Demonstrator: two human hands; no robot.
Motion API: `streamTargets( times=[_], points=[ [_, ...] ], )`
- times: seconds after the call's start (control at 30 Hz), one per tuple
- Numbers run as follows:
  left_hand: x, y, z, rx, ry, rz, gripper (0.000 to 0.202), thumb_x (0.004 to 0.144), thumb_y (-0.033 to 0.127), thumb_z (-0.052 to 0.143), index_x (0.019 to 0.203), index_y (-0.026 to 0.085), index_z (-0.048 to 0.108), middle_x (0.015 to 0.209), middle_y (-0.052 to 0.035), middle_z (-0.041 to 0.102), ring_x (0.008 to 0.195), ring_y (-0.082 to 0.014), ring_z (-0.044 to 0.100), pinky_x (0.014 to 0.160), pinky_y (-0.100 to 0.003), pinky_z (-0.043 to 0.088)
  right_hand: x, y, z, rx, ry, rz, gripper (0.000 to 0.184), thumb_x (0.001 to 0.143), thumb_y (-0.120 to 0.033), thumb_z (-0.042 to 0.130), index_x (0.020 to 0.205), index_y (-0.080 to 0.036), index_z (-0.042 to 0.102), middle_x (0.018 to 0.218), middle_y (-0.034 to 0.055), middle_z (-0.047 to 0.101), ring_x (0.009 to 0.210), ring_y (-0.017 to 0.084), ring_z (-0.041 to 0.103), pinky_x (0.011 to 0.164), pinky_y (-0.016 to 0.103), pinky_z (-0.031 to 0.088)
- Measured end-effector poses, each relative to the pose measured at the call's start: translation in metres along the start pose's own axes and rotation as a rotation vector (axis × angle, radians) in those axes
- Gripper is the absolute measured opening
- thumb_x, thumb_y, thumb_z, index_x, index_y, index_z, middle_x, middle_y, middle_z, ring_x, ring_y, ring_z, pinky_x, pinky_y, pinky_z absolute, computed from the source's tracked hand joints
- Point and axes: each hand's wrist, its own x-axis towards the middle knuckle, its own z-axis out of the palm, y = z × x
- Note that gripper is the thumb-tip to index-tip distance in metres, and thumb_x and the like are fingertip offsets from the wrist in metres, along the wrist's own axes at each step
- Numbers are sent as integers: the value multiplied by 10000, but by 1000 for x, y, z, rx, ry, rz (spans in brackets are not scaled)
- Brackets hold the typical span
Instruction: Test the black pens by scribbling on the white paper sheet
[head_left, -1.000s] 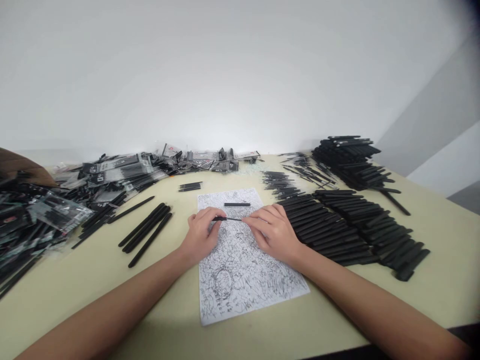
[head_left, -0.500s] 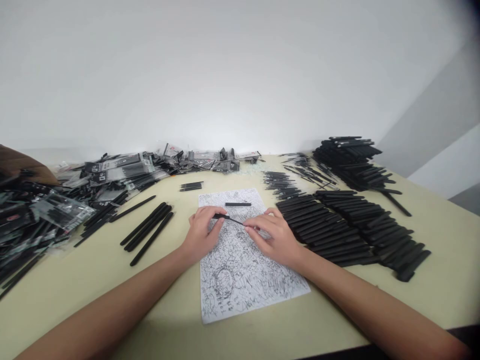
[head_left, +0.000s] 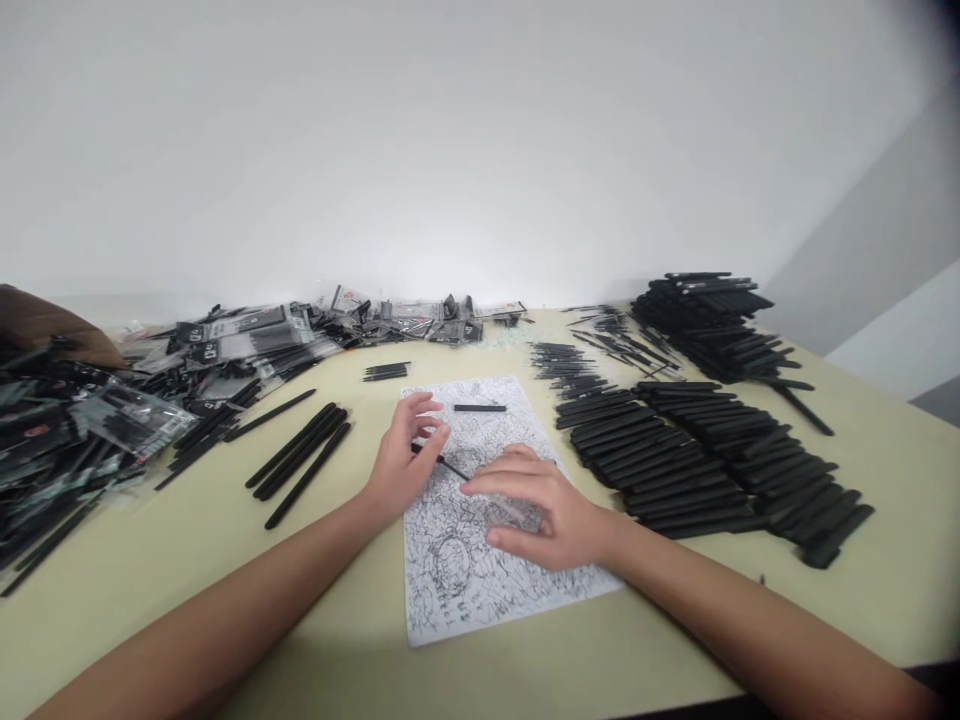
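My left hand is over the left edge of a scribbled sheet of paper, its fingers and thumb apart. Partly hidden behind that thumb is a black pen barrel with a thin refill sticking out toward the right; whether it rests on the paper or against the palm I cannot tell. My right hand hovers over the sheet with fingers stretched and thumb well apart. Its index fingertip is at the refill's end, perhaps touching it. A short black pen cap lies near the top of the sheet.
Several black pens lie left of the paper, beyond them a heap of clear packets. A few refills sit behind the sheet. On the right are rows of black pen parts, loose refills and a tall black stack.
Both hands have loosened from the pen and its refill; the fingers have spread. The right hand has moved down and nearer. The pen with its refill sits slightly lower and tilts more.
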Motion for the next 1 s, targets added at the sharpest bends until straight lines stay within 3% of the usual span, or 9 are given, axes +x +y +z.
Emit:
streamTargets(
  times=[0.17,0.27,0.37,0.73,1.0],
  points=[
    [1,3,-1,112,34,-5,368,881,375,559,1199,225,451,1186,-93,591,1091,-205,574,927,-391,443,-2,-5,3,29,-102,2,500,908,-467,539,1337,-211,531,1051,83,701,914,207,636,887,394,396],
    [1,3,-1,135,48,-37,385,867,388,569,1196,221,461,1185,-94,582,1086,-213,561,855,-364,463,-2,-7,3,59,-126,-3,517,934,-489,479,1365,-206,514,1050,86,695,927,208,629,898,397,389],
    [1,3,-1,98,40,-48,399,864,397,568,1201,214,459,1163,-99,570,1045,-206,550,758,-322,476,-2,-9,3,62,-139,-7,510,929,-486,496,1352,-201,533,1031,82,694,935,205,627,896,385,388],
    [2,-2,2,-69,119,-8,308,889,365,565,1157,234,489,1066,-63,568,1030,-182,557,833,-324,484,-4,-4,7,42,-137,-19,575,910,-516,527,1370,-172,508,1048,94,696,922,206,621,885,392,382],
    [1,-1,4,-155,114,-19,302,878,322,590,1148,243,482,1040,-40,553,948,-154,584,745,-276,502,-3,-4,6,35,-136,28,516,921,-470,539,1341,-169,532,1069,92,699,952,203,625,895,386,385]
  ],
)
